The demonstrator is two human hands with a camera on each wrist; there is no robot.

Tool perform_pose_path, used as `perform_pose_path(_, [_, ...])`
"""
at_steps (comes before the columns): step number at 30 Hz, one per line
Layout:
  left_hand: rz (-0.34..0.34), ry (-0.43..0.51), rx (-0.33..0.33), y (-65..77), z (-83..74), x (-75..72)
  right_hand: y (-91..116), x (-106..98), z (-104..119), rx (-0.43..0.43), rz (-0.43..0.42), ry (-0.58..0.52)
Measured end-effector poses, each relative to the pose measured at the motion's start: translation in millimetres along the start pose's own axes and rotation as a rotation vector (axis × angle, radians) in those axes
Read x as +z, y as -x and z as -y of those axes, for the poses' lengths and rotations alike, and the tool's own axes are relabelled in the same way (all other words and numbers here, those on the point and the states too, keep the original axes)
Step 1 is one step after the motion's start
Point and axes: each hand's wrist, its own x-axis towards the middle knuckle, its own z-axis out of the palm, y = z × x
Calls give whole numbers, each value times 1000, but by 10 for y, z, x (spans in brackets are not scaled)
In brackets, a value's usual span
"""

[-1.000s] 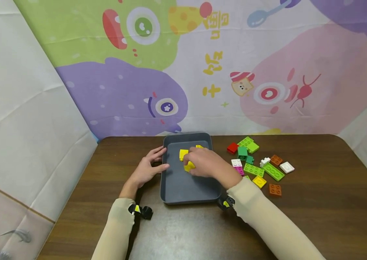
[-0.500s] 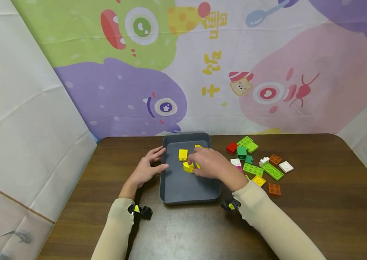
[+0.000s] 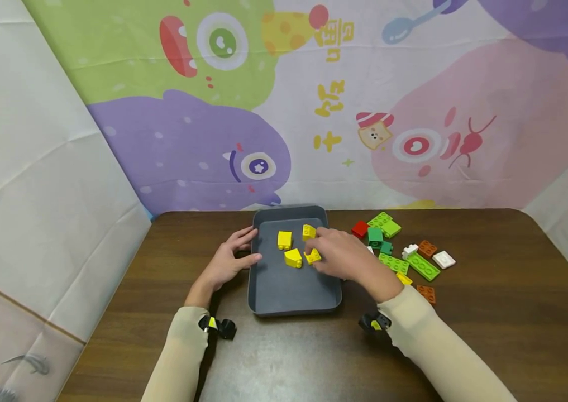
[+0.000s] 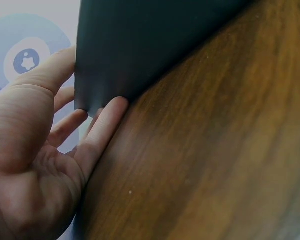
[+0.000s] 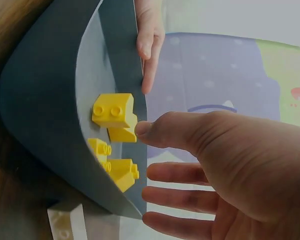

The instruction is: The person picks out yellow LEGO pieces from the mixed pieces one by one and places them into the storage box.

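Several yellow toy bricks lie apart inside a dark grey tray [image 3: 294, 296]. One slanted brick [image 3: 293, 258] lies mid-tray, and a square brick [image 3: 285, 240] sits behind it. Another brick [image 3: 309, 232] is at the back right, with a low studded brick [image 3: 312, 256] in front of it. My right hand [image 3: 341, 255] hovers over the tray's right side, its fingertips beside the low brick. In the right wrist view, thumb and fingers are spread with nothing between them. My left hand [image 3: 228, 259] touches the tray's left wall with extended fingers, as the left wrist view also shows.
Right of the tray, loose bricks are scattered on the wooden table [image 3: 490, 335]: light green [image 3: 423, 266], dark green [image 3: 375, 237], red [image 3: 359, 228], brown [image 3: 427, 248] and white [image 3: 444, 259]. A cartoon-printed cloth [image 3: 334, 178] hangs behind the table.
My right hand has drawn back to the right from the middle of the tray, letting go of the low yellow brick and uncovering the bricks there. My left hand has stayed at the tray.
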Motion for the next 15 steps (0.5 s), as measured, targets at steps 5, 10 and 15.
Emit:
perform_pose_path(5, [3, 0, -1, -7, 16, -6, 76, -21, -51, 29, -3, 5])
perform_pose_path(10, [-3, -11, 2, -14, 28, -10, 140, -42, -125, 51, 2, 2])
perform_pose_path(15, [-7, -16, 1, -6, 28, -12, 192, -55, -220, 49, -1, -7])
